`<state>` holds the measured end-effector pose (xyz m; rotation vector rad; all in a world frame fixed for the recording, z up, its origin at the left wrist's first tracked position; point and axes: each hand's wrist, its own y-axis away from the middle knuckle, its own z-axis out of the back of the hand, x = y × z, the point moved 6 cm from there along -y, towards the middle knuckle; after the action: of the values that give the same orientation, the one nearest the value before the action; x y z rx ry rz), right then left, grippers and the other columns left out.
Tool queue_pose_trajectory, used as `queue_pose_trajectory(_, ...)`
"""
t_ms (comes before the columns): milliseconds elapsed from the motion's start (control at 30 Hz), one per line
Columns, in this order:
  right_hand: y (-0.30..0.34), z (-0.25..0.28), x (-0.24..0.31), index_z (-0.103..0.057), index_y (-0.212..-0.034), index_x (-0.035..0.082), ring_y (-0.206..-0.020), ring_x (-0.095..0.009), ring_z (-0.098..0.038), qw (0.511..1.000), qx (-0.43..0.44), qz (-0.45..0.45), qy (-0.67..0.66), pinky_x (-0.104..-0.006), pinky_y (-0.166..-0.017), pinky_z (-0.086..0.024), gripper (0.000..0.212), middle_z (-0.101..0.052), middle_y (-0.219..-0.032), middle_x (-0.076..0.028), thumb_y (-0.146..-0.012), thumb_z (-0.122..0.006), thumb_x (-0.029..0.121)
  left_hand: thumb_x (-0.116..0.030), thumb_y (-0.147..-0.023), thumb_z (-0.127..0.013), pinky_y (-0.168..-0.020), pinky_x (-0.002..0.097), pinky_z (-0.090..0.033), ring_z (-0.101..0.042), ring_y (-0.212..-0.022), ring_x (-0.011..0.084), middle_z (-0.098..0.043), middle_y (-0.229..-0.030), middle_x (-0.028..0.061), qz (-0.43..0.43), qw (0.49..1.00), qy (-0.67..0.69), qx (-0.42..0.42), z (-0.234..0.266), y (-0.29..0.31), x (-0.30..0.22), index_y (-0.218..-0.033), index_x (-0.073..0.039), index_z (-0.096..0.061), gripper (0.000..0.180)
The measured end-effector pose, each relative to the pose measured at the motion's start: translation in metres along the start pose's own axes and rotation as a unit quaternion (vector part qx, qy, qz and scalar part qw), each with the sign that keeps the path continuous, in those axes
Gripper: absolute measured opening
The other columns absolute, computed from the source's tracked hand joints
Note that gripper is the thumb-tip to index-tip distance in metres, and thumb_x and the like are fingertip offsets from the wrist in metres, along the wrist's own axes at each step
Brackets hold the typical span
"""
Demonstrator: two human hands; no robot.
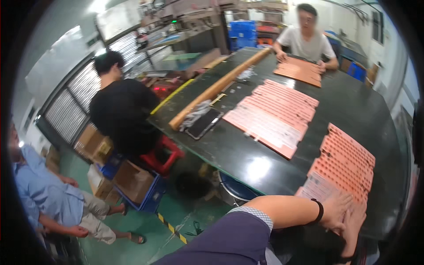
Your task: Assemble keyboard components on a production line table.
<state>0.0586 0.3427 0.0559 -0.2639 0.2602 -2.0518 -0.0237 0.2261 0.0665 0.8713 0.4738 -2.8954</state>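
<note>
My left hand (pixel 335 211) comes across from the left, with a dark band on its wrist. It lies on the near end of an orange sheet (pixel 346 159) with rows of dark holes and notched edges. My right hand (pixel 354 221) is close beside it, touching or overlapping it, at the sheet's near edge. Fingers of both hands look stretched out and flat, though slightly blurred. A pale printed patch (pixel 316 187) shows on the sheet left of my hands. Further off on the table lies a stack of similar orange sheets (pixel 276 115), apart from my sheet.
Across the dark table (pixel 247 161), a person (pixel 307 42) holds another orange sheet (pixel 300 70). A long cardboard tube (pixel 221 88) and a phone (pixel 204 123) lie at the left. One person (pixel 121 110) sits beyond the table's left side; another (pixel 57 190) is far left, near boxes (pixel 132 181).
</note>
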Motion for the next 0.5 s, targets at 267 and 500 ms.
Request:
queue_pose_trajectory(267,-0.007,-0.013,0.017,-0.011,-0.149,0.006,-0.143,-0.035,-0.009,0.990,0.138,-0.026,-0.030,-0.0549,-0.111,-0.010,0.078,-0.010,-0.156,-0.015,-0.086,-0.053,0.024,-0.060,-0.082,-0.048,-0.112,0.0524,-0.013,-0.019,-0.139,0.0388,-0.025,-0.146,0.0300,0.118,0.985,-0.122,0.021,0.061,0.093,0.043,-0.137,0.015,-0.028,0.096)
queue_pose_trajectory(500,-0.014,0.017,0.046,-0.016,-0.146,-0.002,-0.142,-0.036,-0.011,0.968,0.210,-0.117,0.066,-0.0540,-0.112,-0.008,0.079,-0.013,-0.153,-0.020,-0.084,-0.056,0.026,-0.060,-0.082,-0.048,-0.112,0.0520,-0.012,-0.020,-0.139,0.0381,-0.023,-0.148,0.0290,0.129,0.981,-0.139,0.033,0.066,0.101,0.049,-0.139,0.013,-0.026,0.095)
